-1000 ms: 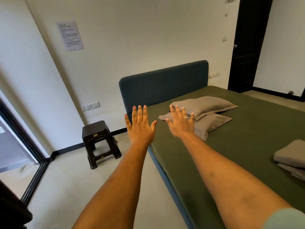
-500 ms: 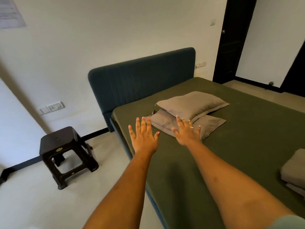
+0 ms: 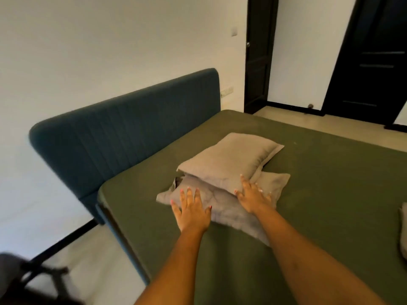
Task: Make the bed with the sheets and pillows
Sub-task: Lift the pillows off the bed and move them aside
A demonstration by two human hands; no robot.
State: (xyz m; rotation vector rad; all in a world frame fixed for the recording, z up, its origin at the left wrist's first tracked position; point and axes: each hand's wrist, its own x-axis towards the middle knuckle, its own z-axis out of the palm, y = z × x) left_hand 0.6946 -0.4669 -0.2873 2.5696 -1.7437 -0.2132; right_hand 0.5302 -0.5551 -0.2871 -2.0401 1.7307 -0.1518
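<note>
Two grey-beige pillows lie stacked on the bed, which is covered by an olive-green sheet (image 3: 308, 194). The upper pillow (image 3: 231, 159) sits askew on the lower pillow (image 3: 224, 208). My left hand (image 3: 191, 208) lies with straight, spread fingers over the lower pillow's near left edge. My right hand (image 3: 253, 194) lies flat with straight fingers where the two pillows meet. Neither hand grips anything.
A dark blue padded headboard (image 3: 123, 128) stands at the bed's left end against the white wall. More folded grey fabric (image 3: 403, 230) shows at the right edge. A dark stool (image 3: 33, 280) stands blurred at lower left on the floor. Dark doors (image 3: 370, 58) are behind the bed.
I have moved closer to the bed. Both hands went forward and down from the air onto the stacked pillows. The stool slid to the lower left corner of the view.
</note>
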